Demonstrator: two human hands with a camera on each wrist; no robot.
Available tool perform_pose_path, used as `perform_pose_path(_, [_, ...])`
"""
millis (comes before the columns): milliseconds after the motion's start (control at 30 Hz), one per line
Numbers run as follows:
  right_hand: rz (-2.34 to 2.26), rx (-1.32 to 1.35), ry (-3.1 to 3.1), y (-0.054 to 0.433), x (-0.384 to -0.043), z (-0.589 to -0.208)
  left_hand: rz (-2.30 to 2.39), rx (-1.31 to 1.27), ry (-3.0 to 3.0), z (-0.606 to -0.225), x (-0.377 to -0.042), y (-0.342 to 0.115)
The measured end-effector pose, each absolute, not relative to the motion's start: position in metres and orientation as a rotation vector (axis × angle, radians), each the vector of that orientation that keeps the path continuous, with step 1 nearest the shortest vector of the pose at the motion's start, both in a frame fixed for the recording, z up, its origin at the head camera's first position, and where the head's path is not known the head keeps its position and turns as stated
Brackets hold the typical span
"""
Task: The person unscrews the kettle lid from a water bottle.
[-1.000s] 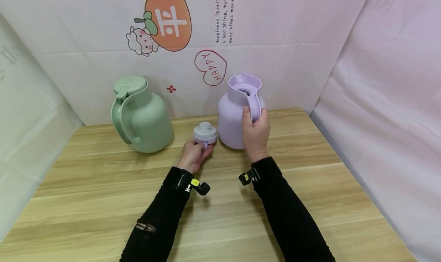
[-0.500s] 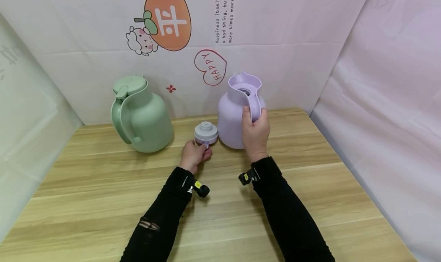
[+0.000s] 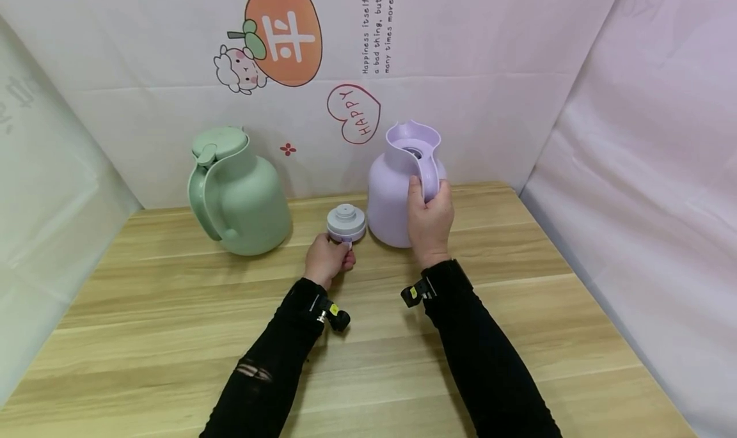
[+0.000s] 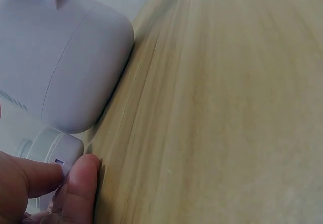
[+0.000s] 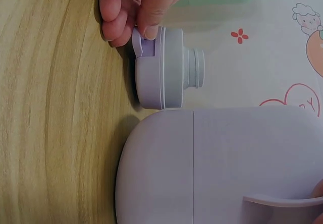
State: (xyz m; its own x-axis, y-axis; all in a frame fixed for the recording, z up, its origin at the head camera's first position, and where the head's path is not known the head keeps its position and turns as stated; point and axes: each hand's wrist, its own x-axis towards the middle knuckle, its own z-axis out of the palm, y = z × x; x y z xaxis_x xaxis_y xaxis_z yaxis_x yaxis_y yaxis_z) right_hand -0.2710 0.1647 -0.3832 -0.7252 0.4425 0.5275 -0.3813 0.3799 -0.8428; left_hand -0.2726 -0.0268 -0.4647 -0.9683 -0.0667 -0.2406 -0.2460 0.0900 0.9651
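A purple thermos jug stands upright with its top off and its dark mouth showing. My right hand grips its handle, the thumb on the left side. Just left of the jug is its grey and purple lid, upside down with the grey plug pointing up. My left hand pinches the small purple tab on the lid's near side. In the right wrist view the thumb presses on that tab, fingers close to the tabletop. The lid rests on or very near the wood.
A green thermos jug with its lid on stands at the back left, its handle facing front left. Behind the wooden table hangs a printed white cloth; more cloth closes off both sides.
The left hand has turned slightly and shifted a little right with the lid, its fingers more curled under. The right hand keeps its grip on the jug. The head view has shifted slightly.
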Motion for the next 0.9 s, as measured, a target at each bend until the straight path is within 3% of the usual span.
perform_pose_path(900, [1.435, -0.067, -1.911, 0.1668, -0.2743, -0.3832, 1.932, -0.374, 2.282, -0.463, -0.276, -0.0225])
